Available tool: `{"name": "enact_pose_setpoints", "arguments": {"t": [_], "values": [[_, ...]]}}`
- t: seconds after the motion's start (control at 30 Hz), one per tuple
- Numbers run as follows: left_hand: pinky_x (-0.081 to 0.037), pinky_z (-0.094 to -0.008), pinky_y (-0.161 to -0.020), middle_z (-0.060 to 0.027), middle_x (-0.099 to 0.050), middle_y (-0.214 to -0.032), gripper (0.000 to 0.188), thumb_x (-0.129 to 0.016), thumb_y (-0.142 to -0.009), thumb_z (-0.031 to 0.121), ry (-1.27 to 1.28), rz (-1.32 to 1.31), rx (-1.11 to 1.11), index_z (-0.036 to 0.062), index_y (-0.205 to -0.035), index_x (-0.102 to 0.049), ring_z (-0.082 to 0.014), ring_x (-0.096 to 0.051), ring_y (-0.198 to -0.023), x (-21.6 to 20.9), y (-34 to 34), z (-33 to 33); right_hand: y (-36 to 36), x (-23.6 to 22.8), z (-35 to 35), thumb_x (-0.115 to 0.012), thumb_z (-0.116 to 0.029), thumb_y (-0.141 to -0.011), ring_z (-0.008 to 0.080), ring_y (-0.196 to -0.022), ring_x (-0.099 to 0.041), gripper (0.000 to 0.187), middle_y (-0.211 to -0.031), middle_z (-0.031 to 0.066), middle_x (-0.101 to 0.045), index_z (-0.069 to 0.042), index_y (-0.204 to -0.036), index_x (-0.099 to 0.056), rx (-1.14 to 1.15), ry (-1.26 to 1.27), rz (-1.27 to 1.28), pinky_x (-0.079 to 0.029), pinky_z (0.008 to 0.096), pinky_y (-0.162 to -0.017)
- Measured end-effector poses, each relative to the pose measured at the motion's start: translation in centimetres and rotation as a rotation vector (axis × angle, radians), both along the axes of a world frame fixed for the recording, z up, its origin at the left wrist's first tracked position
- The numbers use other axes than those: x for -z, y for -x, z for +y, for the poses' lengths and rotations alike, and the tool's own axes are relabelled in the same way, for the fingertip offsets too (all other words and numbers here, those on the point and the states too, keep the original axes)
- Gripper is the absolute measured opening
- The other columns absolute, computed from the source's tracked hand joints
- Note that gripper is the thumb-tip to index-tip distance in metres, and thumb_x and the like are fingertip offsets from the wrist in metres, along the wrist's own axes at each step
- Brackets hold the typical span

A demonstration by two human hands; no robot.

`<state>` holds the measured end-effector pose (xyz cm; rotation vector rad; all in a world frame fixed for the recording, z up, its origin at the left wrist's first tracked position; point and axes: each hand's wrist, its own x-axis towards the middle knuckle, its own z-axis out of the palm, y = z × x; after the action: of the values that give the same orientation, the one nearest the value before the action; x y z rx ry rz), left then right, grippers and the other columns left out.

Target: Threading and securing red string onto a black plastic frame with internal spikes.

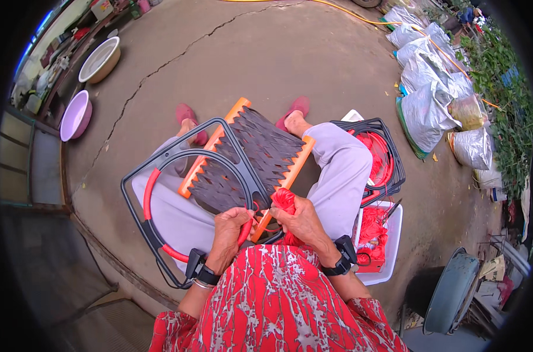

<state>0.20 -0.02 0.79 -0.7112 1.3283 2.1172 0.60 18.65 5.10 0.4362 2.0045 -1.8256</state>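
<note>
Across my lap lies a black tubular frame point(247, 165) with a round ring inside it, tilted toward the left. Red wrapping point(148, 196) covers parts of that ring. My left hand point(226, 233) is closed around the ring's near right part, over a red section. A bundle of red cord point(284, 200) sits in the closed fingers of my right hand point(304, 223), just right of the ring. A strand of red cord shows between the two hands. Beyond them, between my knees, is an orange-framed piece point(298, 161) strung with dark strips point(257, 141), partly under the black frame.
Beside my right leg, a white tub point(394, 246) holds red cord point(373, 226); more black frames point(398, 170) lie stacked above it. Silvery sacks point(427, 114) line the right. A purple basin point(77, 116) and a white basin point(100, 60) stand far left; a grey-green tub point(451, 290) is near right.
</note>
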Motion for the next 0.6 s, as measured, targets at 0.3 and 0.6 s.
{"name": "enact_pose_setpoints", "arguments": {"t": [0.3, 0.6], "values": [[-0.045, -0.0227, -0.042, -0.0074, -0.063, -0.067, 0.011, -0.064, -0.088, 0.009, 0.087, 0.02, -0.041, -0.0018, -0.086, -0.065, -0.011, -0.056, -0.049, 0.5, -0.5, -0.3, -0.9, 0.0, -3.0, -0.072, -0.023, -0.079, 0.0091, -0.066, -0.056, 0.027, -0.068, 0.0045, -0.063, 0.0, -0.091, -0.065, -0.281, -0.205, 0.14, -0.046, 0.0282, -0.062], [-0.046, -0.0226, -0.043, -0.0077, -0.063, -0.069, 0.011, -0.064, -0.088, 0.009, 0.07, 0.011, -0.001, -0.0014, -0.086, -0.064, -0.0124, -0.058, -0.049, -0.1, -0.2, -0.5, 0.4, -2.6, -0.3, -0.069, -0.019, -0.085, 0.0021, -0.052, -0.046, 0.016, -0.063, -0.0042, -0.055, -0.003, -0.085, -0.064, -0.128, 0.016, -0.03, -0.036, 0.0224, -0.045]]}}
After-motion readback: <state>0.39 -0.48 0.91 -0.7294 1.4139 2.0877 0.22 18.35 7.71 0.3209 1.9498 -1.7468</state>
